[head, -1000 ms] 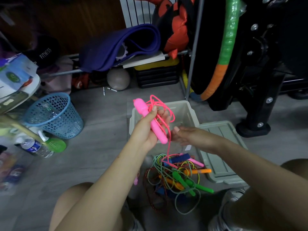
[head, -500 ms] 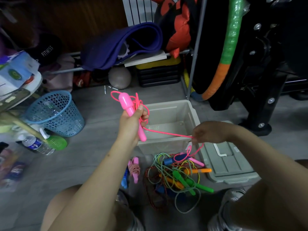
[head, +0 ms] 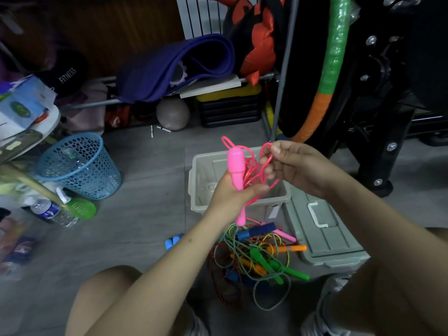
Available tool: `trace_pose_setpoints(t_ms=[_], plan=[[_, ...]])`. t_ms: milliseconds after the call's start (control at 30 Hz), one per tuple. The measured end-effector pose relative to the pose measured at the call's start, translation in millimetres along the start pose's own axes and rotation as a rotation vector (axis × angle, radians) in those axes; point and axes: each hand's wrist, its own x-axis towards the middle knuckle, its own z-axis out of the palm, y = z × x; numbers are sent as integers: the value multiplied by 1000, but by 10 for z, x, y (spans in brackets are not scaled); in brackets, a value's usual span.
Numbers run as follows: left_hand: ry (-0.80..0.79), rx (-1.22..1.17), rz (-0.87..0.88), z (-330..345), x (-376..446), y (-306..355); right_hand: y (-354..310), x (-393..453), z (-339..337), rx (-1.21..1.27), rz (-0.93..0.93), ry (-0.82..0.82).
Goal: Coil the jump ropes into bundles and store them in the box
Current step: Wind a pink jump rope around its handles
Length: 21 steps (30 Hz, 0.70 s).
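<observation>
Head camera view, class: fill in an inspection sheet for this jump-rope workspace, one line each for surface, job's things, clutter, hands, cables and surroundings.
Surface: grey floor, person seated on it.
Job's things: pink jump rope partly coiled, held above the open grey box; box lid lies on the floor to its right; tangled pile of ropes in front of the box.
Clutter: blue basket, water bottle, green disc, blue handle.
Hands: left hand grips the pink handle and loops; right hand pinches a loop of the cord.
Cables: nothing seen besides ropes.
Surroundings: purple mat, grey ball, hoop, black equipment stand.
</observation>
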Motion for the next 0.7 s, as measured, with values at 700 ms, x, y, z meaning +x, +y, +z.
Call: trace_pose_setpoints(t_ms=[700], plan=[[251, -453, -208, -151, 233, 99, 398, -105, 1, -721, 404, 52]])
